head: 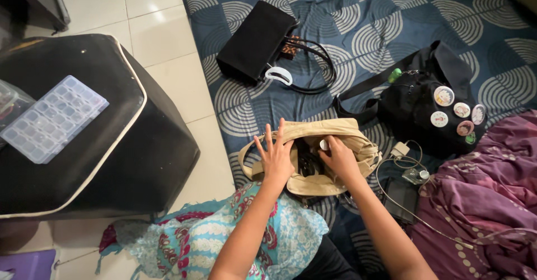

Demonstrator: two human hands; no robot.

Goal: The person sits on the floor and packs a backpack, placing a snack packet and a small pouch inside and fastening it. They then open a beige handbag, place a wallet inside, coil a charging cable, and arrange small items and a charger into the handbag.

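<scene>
Lying open on the blue patterned mattress (pixel 363 28), close in front of the person, is a tan handbag (pixel 341 132), its mouth gaping upward and dark contents showing inside. The left hand (pixel 277 160) rests flat on the bag's left edge, fingers spread wide and extended, holding that side down. The right hand (pixel 338 157) sits at the mouth of the bag, fingertips drawn together in a pinch on a small white round object (pixel 324 144); what that object is cannot be told. One strap of the bag loops out to the left, beneath the left wrist.

Just to the right of the bag lie a white charger plug (pixel 400 148) with a thin white cable (pixel 391 201) curling round a dark flat device (pixel 400 196), and a small bottle with a white cap (pixel 418 175). Beyond these, further right, is a black bag (pixel 414 106) bearing several round badges (pixel 443 96) and a green clip at its strap. A crumpled purple cloth (pixel 486 185) covers the right lower corner. At the top, well apart from the tan handbag, lies a black rectangular handbag (pixel 254 42) with dark handles and a white tag.

To the left, on the tiled floor (pixel 162 34), stands a black case with pale piping (pixel 112 140); a clear plastic compartment box (pixel 53 118) rests on its top. A turquoise and red patterned garment (pixel 224 235) covers the person's lap.
</scene>
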